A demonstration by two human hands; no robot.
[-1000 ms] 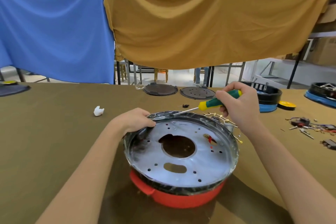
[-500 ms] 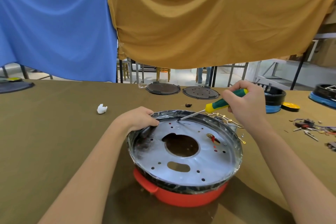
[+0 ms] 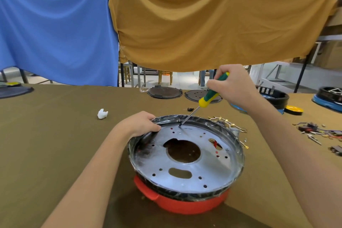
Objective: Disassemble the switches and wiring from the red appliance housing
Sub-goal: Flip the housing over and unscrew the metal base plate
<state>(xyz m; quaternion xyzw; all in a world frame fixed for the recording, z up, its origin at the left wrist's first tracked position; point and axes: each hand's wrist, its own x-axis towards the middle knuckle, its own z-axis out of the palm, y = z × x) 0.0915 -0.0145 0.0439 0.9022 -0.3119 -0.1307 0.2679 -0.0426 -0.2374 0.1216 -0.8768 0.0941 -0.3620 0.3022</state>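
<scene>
Hand (image 3: 142, 124) over olive table (image 3: 55, 135)

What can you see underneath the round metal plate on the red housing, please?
Through the metal plate's large central hole only dark space shows. A red part shows through a smaller opening. The red housing's interior is otherwise covered.

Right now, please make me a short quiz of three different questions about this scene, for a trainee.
1. True or false: the left hand grips the rim of the metal plate.
2. Which tool does the right hand hold? A) pliers B) screwdriver C) hammer
3. Fill in: the screwdriver tip touches the plate near its ____ edge, far or near?

Key: 1 true; 2 B; 3 far. The plate sits on the red housing, and loose wiring hangs over the far right rim.
</scene>
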